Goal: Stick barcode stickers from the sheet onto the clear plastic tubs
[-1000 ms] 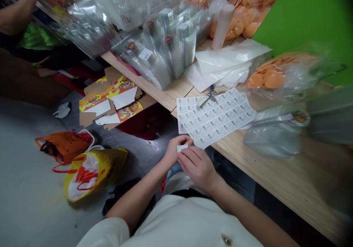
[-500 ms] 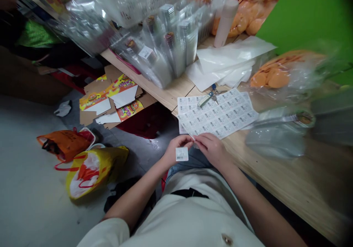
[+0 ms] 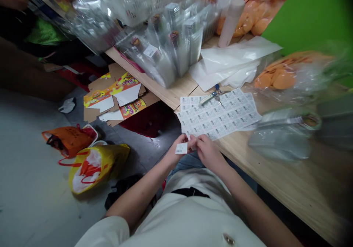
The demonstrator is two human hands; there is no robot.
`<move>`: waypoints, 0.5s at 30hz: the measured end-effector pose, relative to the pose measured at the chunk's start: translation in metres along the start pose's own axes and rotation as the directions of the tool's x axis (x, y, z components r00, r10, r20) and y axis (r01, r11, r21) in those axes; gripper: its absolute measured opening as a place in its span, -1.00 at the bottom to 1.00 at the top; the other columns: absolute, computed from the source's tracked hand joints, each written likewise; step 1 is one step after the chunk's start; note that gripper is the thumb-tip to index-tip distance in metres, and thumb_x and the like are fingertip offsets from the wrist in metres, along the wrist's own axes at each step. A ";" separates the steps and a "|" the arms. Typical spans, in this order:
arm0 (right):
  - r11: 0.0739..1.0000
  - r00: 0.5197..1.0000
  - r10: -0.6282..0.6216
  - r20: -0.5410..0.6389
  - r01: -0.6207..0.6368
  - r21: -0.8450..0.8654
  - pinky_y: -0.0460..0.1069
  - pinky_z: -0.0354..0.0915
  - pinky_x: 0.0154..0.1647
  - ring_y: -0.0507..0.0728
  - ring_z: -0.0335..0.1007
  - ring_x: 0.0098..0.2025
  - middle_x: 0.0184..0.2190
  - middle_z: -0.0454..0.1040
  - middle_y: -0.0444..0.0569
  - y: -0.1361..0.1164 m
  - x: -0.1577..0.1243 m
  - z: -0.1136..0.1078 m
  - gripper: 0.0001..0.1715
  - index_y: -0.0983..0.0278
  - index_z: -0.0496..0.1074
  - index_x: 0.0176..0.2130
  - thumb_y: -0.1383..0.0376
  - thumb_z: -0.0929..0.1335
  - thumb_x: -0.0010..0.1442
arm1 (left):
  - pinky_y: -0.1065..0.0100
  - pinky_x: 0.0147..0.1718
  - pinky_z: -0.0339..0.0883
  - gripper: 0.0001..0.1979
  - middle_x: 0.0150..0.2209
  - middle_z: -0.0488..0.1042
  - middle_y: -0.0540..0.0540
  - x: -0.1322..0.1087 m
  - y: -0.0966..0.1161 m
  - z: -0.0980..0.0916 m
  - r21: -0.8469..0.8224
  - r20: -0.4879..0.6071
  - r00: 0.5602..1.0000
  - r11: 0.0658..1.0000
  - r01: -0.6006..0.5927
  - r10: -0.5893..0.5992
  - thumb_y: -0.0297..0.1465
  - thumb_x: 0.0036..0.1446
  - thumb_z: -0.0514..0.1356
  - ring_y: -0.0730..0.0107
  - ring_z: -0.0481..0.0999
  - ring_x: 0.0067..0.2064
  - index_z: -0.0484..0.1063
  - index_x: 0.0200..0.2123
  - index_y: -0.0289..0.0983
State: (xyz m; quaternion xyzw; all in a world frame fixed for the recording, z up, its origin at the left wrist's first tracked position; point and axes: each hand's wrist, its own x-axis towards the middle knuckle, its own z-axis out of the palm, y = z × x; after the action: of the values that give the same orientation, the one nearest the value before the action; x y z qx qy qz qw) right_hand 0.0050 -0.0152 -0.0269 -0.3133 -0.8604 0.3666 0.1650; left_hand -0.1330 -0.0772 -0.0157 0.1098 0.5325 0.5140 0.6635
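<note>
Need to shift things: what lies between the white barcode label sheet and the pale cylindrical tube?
The head view shows loose white plastic sheets between the tube and the label sheet, plus keys on the sheet's edge.

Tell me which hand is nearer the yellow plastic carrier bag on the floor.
Left. The left hand, holding a small barcode label, is up and to the right of the yellow plastic carrier bag in this view. The right hand lies farther off, beyond the left hand.
</note>
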 end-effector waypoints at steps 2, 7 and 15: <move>0.992 0.997 0.066 -0.036 -0.062 0.106 0.06 0.35 -0.15 0.12 0.37 -0.17 -0.21 0.43 0.05 0.005 -0.001 0.010 -0.53 0.28 0.26 0.08 0.43 0.16 0.18 | 0.35 -0.20 0.32 -0.51 -0.21 0.46 -0.09 -0.001 -0.006 0.000 -0.029 -0.031 0.999 1.000 0.013 -0.014 -0.23 -0.18 0.35 0.43 0.46 -0.25 0.34 -0.17 -0.31; 0.973 0.969 0.174 -0.176 -0.141 0.184 0.01 0.37 -0.26 0.08 0.39 -0.29 -0.30 0.44 -0.02 0.004 0.002 0.002 -0.68 0.26 0.34 -0.05 0.30 0.23 0.19 | 0.41 -0.32 0.30 -0.63 -0.39 0.46 -0.03 0.004 -0.023 -0.007 0.070 -0.090 0.996 0.997 -0.018 0.025 -0.24 -0.19 0.34 0.52 0.41 -0.41 0.39 -0.33 -0.35; 0.991 0.990 -0.133 -0.050 0.133 -0.011 0.01 0.30 -0.18 0.09 0.34 -0.23 -0.30 0.44 0.00 -0.002 0.016 -0.011 -0.74 0.25 0.44 -0.18 0.32 0.21 0.23 | 0.49 -0.43 0.14 -0.86 -0.53 0.38 0.04 -0.002 -0.006 -0.011 0.756 0.076 0.925 0.584 -0.297 0.372 -0.41 0.04 0.09 0.50 0.30 -0.45 0.42 -0.47 -0.32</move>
State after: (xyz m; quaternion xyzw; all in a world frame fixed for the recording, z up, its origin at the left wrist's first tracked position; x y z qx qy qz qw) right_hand -0.0023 0.0005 -0.0175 -0.2649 -0.8764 0.3434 0.2096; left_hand -0.1386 -0.0860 -0.0231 0.4502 0.6962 0.3653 0.4233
